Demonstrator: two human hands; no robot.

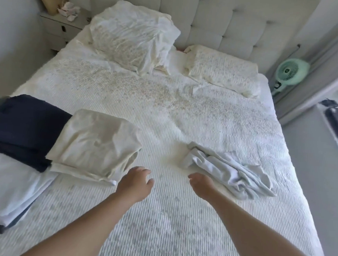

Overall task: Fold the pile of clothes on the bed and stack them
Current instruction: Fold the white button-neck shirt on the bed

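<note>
Clothes lie on both sides of the hands: a crumpled pale-blue garment (229, 173) just right of the right hand (202, 184), still unfolded, and a folded cream piece (94, 144) just left of the left hand (135, 180). Further left sit a folded navy garment (20, 128) and a folded pale-blue stack (3, 191). Both arms reach forward over the bed (167, 218), fingers loosely curled and relaxed, holding nothing — neither hand touches cloth. Beyond the hands, the ribbed white cover runs to two pillows (133, 36) against a tufted headboard (223, 13); a mint-green fan (291, 71) stands far right, a nightstand (60, 27) far left.
</note>
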